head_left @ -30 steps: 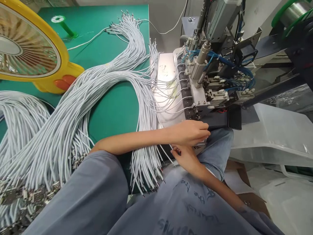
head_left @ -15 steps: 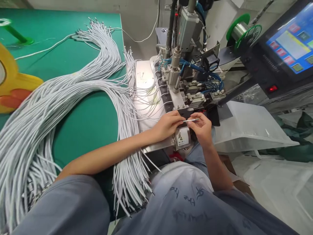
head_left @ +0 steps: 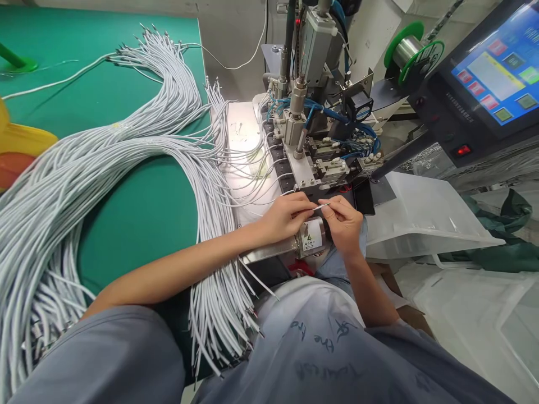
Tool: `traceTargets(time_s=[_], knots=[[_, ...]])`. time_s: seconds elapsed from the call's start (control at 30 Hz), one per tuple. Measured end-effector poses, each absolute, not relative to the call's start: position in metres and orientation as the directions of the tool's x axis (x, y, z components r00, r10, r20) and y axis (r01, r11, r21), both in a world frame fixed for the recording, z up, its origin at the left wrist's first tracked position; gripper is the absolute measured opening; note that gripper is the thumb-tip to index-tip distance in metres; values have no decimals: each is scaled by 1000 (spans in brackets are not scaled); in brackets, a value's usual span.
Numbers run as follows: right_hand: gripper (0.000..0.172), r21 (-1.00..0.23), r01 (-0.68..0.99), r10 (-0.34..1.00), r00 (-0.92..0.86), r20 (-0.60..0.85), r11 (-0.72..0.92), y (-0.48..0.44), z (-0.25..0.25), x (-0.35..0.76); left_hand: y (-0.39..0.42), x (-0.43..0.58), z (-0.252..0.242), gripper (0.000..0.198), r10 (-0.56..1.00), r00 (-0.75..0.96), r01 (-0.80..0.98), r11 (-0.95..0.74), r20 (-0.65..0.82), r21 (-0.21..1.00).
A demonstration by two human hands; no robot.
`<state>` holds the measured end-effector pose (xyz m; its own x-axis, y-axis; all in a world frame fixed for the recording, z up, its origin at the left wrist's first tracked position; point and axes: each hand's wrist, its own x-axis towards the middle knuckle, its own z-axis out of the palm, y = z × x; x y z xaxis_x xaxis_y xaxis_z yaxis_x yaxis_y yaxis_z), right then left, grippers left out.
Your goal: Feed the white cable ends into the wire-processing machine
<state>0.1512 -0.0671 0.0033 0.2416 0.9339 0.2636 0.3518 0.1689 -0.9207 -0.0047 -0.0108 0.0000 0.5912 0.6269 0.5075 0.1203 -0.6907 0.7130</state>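
Observation:
Between my two hands runs the end of a thin white cable (head_left: 319,207), held in front of the machine (head_left: 306,163). My left hand (head_left: 288,213) is closed, pinching the cable between thumb and fingers. At the cable's tip, the thumb and fingers of my right hand (head_left: 344,220) are pinched together. Under my hands sits a metal can with a white label (head_left: 312,235). Several white cables run from the machine's row of black slots (head_left: 281,160) across a lit white plate (head_left: 244,129) to a large bundle of white cables (head_left: 155,147).
The cable bundle spreads over a green table (head_left: 138,207) on my left. At right stand a touchscreen panel (head_left: 499,73), a spool of metal wire (head_left: 410,53) and translucent plastic bins (head_left: 433,219). A yellow and orange object (head_left: 21,146) lies at the far left.
My right hand's fingers have closed in on the cable's tip, which showed bare between the hands before. My left hand keeps its pinch. The whole view has shifted slightly.

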Motion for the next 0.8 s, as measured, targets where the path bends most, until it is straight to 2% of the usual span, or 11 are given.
traceTargets(time_s=[0.07,0.17,0.33,0.43,0.6,0.8], knots=[[14,-910,380,950,187,250,164,-65,6,158,-10,-5,-1,21,621,599,136,-700,505,701],[13,-934,323,975,106,197,153,-63,7,162,-10,-5,-2,22,611,609,141,-712,507,688],[17,-965,224,958,219,184,134,-64,2,150,-12,-5,-1,17,637,599,124,-672,484,730],[18,-964,238,953,244,181,122,-64,0,150,-12,-5,-1,19,621,616,113,-678,484,726],[17,-961,256,990,61,127,108,-60,4,164,-10,-7,-6,26,564,663,156,-746,491,647],[23,-981,170,950,280,141,96,-64,-6,145,-15,-5,-4,18,590,611,208,-763,528,612]])
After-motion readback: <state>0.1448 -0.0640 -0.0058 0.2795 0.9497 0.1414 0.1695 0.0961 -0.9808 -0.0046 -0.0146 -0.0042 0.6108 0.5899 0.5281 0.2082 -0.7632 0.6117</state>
